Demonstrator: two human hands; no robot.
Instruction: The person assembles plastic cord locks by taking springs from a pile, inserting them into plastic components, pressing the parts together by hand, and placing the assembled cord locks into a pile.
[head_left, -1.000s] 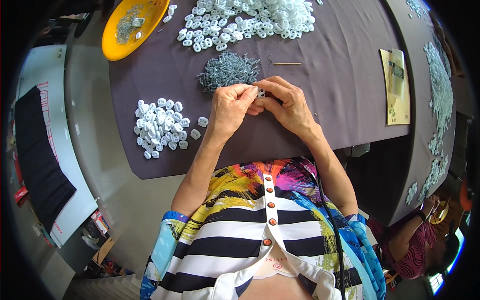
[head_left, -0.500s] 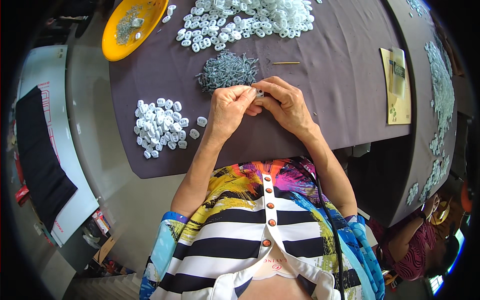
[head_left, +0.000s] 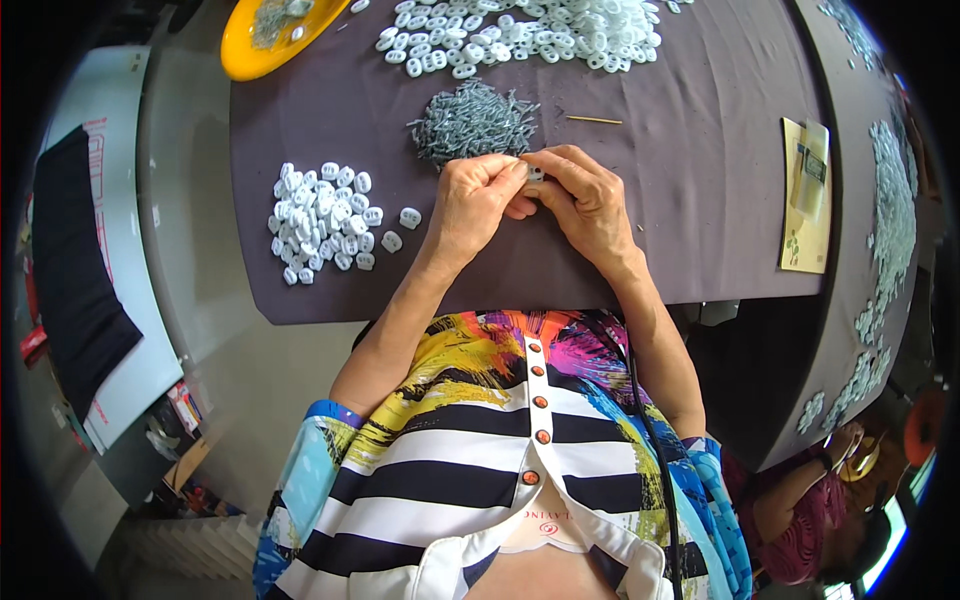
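Your left hand (head_left: 472, 203) and right hand (head_left: 583, 200) meet fingertip to fingertip over the dark cloth (head_left: 700, 200), both pinching one small white piece (head_left: 535, 174). The grey pin heap (head_left: 475, 121) sits at twelve o'clock from it. A white pile (head_left: 318, 221) lies at nine o'clock.

A single head-worn fisheye view looks steeply down from above the person's chest, close over the dark cloth-covered surface (head_left: 700, 200), its edges bending toward the rim.
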